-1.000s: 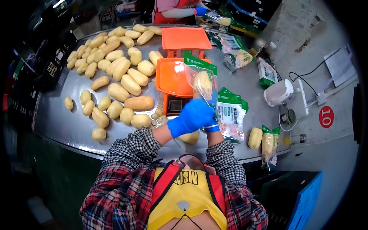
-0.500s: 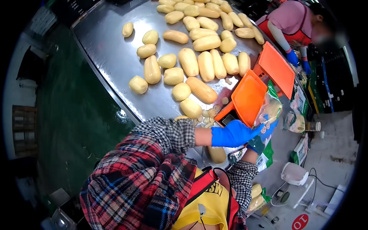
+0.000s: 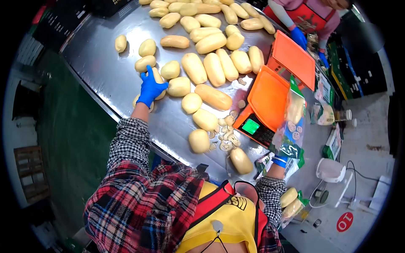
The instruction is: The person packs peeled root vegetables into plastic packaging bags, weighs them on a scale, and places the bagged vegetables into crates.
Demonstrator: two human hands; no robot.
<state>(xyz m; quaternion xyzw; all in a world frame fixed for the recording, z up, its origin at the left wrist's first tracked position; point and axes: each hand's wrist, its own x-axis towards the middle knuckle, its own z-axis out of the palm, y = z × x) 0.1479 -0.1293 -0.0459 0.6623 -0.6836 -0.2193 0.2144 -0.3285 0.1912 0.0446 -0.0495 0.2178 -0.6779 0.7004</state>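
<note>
My left hand [image 3: 152,87], in a blue glove, reaches out over the metal table. Its fingers and thumb are around a peeled lotus root [image 3: 158,76], partly hidden beneath the glove. Other lotus roots lie close by, one [image 3: 145,63] just beyond the fingertips and another [image 3: 179,87] on the right. My right hand [image 3: 280,160], also gloved, grips the lower end of a clear, printed plastic bag [image 3: 288,133]; the bag hides most of its fingers. A lotus root [image 3: 295,109] shows inside the bag, beside an orange scale [image 3: 266,101] with a lit green display.
Many peeled lotus roots cover the metal table [image 3: 101,63]. Cut slices [image 3: 226,145] lie before the scale. A second orange scale [image 3: 293,59] stands behind, near a co-worker's gloved hands. Filled bags [image 3: 292,204] and a white device [image 3: 330,170] are at right.
My left hand has left the bag and moved far left onto a lotus root. My right hand still holds the bag. The scale's display, dark before, now shows green. The view has shifted slightly.
</note>
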